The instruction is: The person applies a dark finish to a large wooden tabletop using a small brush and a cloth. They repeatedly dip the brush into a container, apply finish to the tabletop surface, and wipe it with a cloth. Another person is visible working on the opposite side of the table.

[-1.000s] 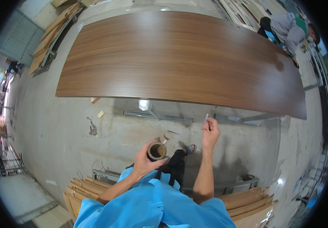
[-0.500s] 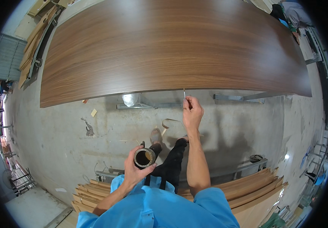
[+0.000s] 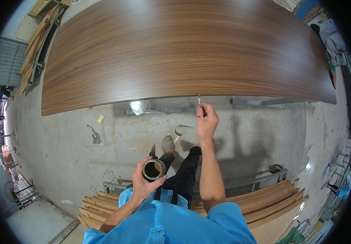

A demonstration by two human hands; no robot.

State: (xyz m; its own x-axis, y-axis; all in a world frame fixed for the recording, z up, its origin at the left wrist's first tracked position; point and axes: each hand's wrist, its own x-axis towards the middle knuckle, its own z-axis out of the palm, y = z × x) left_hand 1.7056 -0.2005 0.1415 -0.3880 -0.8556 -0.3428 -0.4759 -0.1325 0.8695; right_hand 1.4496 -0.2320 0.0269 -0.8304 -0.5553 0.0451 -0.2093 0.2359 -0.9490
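My left hand (image 3: 141, 181) is wrapped round a round, thick-rimmed cup (image 3: 154, 177) with brownish liquid in the bottom, held low in front of my body. A dark piece, perhaps its handle, sticks up at the far side of the cup. My right hand (image 3: 207, 120) pinches a thin, pale stick-like tool (image 3: 199, 100), maybe a small brush; the tip is too small to make out. That tip meets the near edge of a large brown wood-grain panel (image 3: 191, 53), which lies flat in front of me.
Metal legs (image 3: 257, 103) show under the panel. A clear plastic bundle (image 3: 139, 107) is below its near edge. Behind me lie stacked wooden boards (image 3: 273, 201) on a metal frame. A curled strip (image 3: 183, 129) lies by my feet. Another person (image 3: 331, 40) is at the panel's far right.
My right hand has shifted slightly right along the panel's edge with the thin tool. My left hand and the cup barely moved. The other person has moved right and nearer.
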